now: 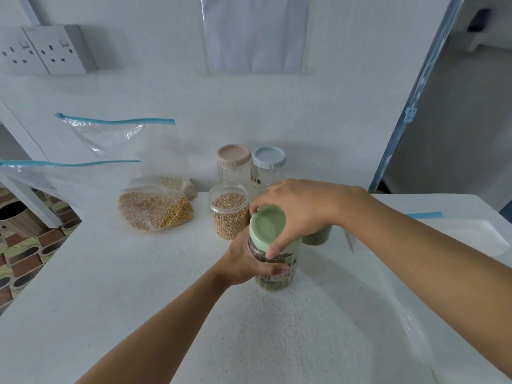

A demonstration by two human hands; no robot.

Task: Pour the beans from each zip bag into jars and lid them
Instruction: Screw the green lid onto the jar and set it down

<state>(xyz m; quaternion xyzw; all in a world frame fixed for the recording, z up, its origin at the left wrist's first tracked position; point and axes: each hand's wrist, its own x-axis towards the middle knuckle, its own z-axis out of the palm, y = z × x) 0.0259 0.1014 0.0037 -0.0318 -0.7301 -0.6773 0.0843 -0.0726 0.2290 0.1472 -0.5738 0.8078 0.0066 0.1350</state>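
Left grip: the left hand (246, 263) reaches in from the left side of the green-lidded jar (277, 277), fingers wrapped round its clear wall and holding it firm. That's the brace.
Task's thing: the green-lidded jar appears to stand on the bench (138, 314) with dark green beans in its lower part and its long axis upright.
Lid: the green lid (267, 227) is directly on top of the jar's mouth; whether it is seated home or only resting, I cannot tell.
Right grip: the right hand (302, 210) arches over from the jar's right, thumb and fingertips curled round the lid's rim, gripping it.
What it turns on: lid straight above jar, right hand on top, left hand below. By my reading it's a twist about that upright axis.
Just behind-left of the jar: an open jar of soybeans (229, 214), no lid on it.
Just behind-right: a second jar of green beans (317, 236), its top hidden under the right wrist.
Right of the jar: a flat zip bag (432, 239), seemingly empty.
Well left: a zip bag of yellow kernels (155, 209), and behind it a zip bag of pale grains (177, 184).
Farthest back: a pink-lidded jar (233, 162) and a blue-lidded jar (268, 164), side by side and empty-looking.
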